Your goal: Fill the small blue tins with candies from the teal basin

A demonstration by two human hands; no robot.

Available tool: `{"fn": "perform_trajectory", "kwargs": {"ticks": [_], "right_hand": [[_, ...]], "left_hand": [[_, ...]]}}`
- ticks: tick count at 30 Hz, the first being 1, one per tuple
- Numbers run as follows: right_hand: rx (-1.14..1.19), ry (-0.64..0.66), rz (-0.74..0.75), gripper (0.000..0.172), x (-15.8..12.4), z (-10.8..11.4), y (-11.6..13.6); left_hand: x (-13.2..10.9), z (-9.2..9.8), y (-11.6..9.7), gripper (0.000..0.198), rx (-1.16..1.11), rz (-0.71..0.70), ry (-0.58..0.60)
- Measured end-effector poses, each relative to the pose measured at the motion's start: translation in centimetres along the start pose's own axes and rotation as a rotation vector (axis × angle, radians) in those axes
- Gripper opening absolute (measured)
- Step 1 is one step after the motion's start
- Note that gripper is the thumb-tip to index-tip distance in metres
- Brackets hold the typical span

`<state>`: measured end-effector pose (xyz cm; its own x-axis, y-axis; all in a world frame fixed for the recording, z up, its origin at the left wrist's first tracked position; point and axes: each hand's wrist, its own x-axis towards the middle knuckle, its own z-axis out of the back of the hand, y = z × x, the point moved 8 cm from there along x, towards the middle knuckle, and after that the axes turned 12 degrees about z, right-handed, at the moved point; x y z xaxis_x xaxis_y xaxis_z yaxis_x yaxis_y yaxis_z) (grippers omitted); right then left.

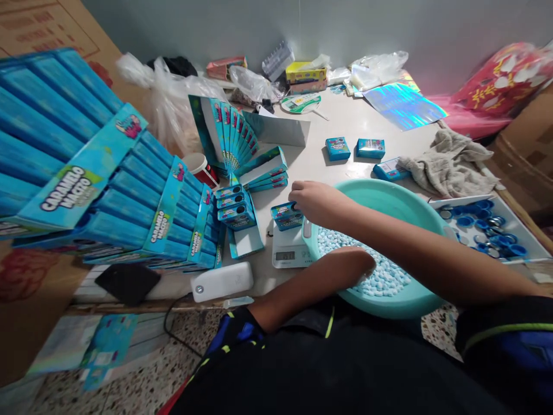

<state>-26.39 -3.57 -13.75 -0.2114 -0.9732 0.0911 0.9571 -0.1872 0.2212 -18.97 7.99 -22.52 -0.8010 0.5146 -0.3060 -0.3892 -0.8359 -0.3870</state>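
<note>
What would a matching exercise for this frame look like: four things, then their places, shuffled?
Things:
1. digital kitchen scale
2. teal plastic basin
3. crumpled grey towel
4. white power bank

Places:
A. near the front edge of the table
B. beside the basin, under a small box
C. holding pale blue candies
D. far right of the table, beyond the basin

Pairs: 1B, 2C, 3D, 4A

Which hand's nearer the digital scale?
Right. The right hand is on the blue boxes above the digital scale; the left hand is farther, among pale blue pellets in the teal basin.

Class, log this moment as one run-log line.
left hand: in pale blue pellets, teal basin | right hand: on small blue box, kitchen scale
</note>
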Motion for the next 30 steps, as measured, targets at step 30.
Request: {"fn": "perform_trajectory", "kwargs": {"ticks": [30], "right_hand": [[0.020,-0.365,-0.597,0.026,-27.9,-3.3,-4.7]], "left_hand": [[0.8,-0.7,-0.2,0.014,0.039,0.033,0.120]]}}
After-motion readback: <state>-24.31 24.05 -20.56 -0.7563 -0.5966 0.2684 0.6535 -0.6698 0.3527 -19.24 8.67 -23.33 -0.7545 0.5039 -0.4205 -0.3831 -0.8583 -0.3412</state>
